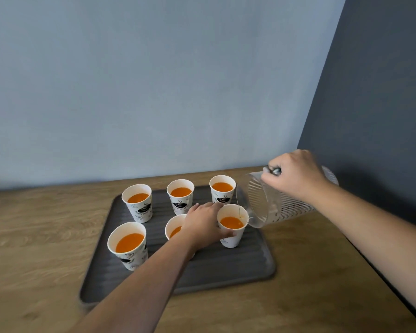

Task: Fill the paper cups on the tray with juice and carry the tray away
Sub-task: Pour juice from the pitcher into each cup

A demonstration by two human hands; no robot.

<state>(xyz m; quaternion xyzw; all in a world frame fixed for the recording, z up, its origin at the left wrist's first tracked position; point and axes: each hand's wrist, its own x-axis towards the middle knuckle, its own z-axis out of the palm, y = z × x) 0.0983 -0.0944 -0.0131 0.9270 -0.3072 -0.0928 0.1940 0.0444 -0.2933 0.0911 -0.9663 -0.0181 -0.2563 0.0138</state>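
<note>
Several white printed paper cups stand on a dark grey ribbed tray [226, 267], each holding orange juice. My left hand [203, 224] grips the front right cup [233, 236] from its left side. My right hand [296, 174] holds a clear ribbed jug [281, 205] by its handle, tipped far over to the left. A thin thread of juice runs from the jug's spout into that cup. The jug looks nearly empty. The front middle cup [174, 227] is partly hidden behind my left hand.
The tray lies on a wooden table [310, 272] set in a corner. A pale blue wall runs along the back and a dark grey wall [382, 104] along the right. The table's right edge runs diagonally under my right forearm.
</note>
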